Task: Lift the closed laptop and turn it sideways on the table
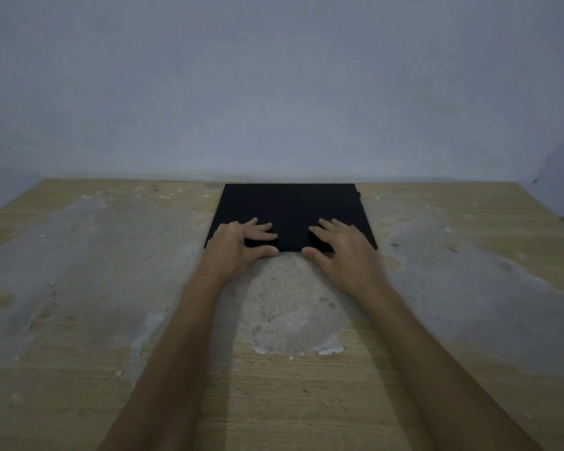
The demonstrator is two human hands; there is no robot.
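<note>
The left hand (238,247) lies at about 7 o'clock on the closed black laptop (290,209), its fingers (261,227) spread apart flat on the lid and the thumb along the near edge. The laptop sits flat at the far, 12 o'clock side of the worn wooden surface (95,271), its back edge by the grey wall (274,76), with no brand or writing readable on the dark lid. The right hand (342,249) rests at about 5 o'clock on the lid, fingers likewise splayed, thumb at the near edge.
</note>
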